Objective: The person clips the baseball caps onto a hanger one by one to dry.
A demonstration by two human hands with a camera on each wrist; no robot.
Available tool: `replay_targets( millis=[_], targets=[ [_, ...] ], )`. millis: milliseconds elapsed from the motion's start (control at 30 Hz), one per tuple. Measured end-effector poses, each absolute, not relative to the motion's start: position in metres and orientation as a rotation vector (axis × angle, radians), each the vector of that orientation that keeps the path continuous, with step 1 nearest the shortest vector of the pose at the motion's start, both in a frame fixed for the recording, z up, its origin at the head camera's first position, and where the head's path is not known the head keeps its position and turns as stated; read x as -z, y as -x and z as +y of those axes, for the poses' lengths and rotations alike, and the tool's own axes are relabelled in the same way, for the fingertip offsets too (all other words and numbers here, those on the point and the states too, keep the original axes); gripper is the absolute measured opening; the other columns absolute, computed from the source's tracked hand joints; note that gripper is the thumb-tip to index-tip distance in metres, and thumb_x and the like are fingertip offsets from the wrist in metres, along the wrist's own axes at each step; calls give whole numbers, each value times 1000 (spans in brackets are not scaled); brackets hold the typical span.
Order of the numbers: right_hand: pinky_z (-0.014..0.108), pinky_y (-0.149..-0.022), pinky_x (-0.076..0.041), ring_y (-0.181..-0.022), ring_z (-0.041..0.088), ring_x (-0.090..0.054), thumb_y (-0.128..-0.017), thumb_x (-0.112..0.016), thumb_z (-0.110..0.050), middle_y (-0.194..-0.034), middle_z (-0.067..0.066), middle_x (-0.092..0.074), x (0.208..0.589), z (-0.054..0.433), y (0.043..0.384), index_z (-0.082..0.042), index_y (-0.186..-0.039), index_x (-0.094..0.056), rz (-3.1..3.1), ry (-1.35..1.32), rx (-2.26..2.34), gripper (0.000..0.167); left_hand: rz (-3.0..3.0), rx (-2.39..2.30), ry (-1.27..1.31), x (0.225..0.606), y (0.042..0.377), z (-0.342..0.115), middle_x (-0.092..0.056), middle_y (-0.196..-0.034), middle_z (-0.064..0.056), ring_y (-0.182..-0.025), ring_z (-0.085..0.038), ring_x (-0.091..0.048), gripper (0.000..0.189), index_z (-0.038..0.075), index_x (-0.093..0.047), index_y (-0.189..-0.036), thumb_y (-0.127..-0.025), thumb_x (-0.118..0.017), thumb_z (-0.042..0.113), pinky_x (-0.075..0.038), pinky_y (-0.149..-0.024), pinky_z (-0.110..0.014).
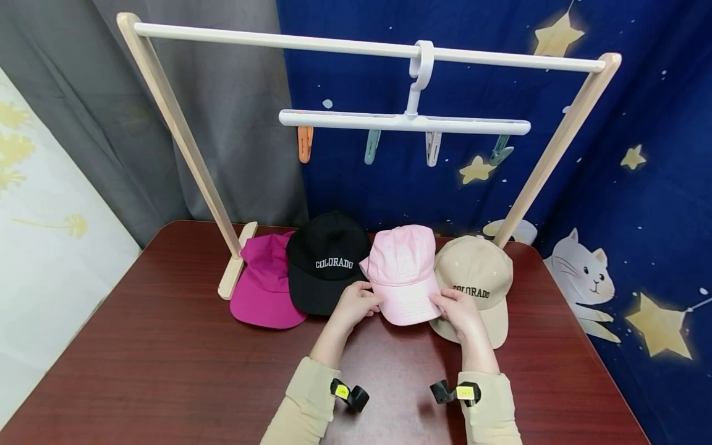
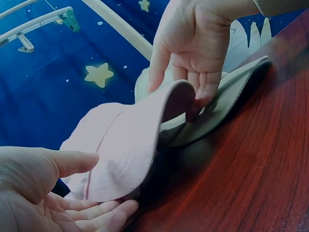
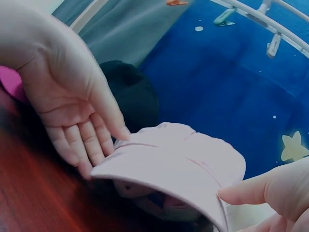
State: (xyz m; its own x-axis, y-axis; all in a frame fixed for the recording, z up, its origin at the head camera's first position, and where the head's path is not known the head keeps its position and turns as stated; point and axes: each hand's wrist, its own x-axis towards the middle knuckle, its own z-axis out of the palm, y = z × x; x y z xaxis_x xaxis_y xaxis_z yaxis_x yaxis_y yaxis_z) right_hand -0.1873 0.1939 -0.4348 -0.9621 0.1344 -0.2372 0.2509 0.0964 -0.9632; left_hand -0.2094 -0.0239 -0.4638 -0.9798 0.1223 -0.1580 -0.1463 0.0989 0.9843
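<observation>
Pink cap (image 1: 403, 262) is smack in the middle of the head view, between the black cap (image 1: 328, 241) on its left and the beige cap (image 1: 474, 266) on its right. Left grip (image 1: 356, 303) is pinching one side of the brim (image 1: 406, 304), thumb on top with fingers underneath, and the right grip (image 1: 458, 311) has the other side pinched pretty much the same way. The brim's tipped up off the bench (image 1: 167, 352), but I honestly can't tell if the back of the crown is touching down. Imo the trick is keeping both pinches level so it doesn't twist, going easy because the crown looks floppy, and minding those right knuckles around the beige one.
</observation>
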Motion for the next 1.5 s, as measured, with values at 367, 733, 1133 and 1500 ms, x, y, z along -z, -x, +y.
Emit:
replay_targets(
  millis=[367, 733, 1133, 1500],
  targets=[
    [17, -61, -48, -65, 3, -57, -89, -62, -1, -86, 11, -60, 439, 193, 188, 26, -128, -37, 2283, -399, 1988, 53, 2191, -2033, 61, 465, 209, -23, -66, -77, -9, -60, -20, -65, 47, -15, -50, -117, -80, -72, 4, -54, -56, -27],
    [17, -60, -49, -66, 2, -57, -89, -63, 1, -94, 13, -61, 434, 190, 186, 24, -129, -38, 2297, -338, 1994, 53, 2315, -1994, 85, 456, 209, -25, -62, -75, -9, -51, -11, -57, 49, -10, -51, -117, -77, -75, 5, -52, -52, -28],
    [16, -64, -49, -71, 1, -57, -89, -62, 1, -105, 21, -59, 431, 189, 188, 21, -130, -39, 2296, -299, 2008, 51, 2306, -2065, 52, 449, 210, -29, -61, -82, -13, -51, -15, -57, 51, -8, -49, -119, -77, -76, 3, -48, -48, -25],
    [16, -66, -48, -73, 1, -57, -89, -64, 0, -108, 22, -58, 425, 188, 185, 19, -130, -41, 2310, -292, 2038, 51, 2284, -2112, 36, 441, 208, -32, -61, -80, -9, -53, -10, -51, 44, -11, -57, -115, -77, -76, 2, -48, -54, -29]
  ],
)
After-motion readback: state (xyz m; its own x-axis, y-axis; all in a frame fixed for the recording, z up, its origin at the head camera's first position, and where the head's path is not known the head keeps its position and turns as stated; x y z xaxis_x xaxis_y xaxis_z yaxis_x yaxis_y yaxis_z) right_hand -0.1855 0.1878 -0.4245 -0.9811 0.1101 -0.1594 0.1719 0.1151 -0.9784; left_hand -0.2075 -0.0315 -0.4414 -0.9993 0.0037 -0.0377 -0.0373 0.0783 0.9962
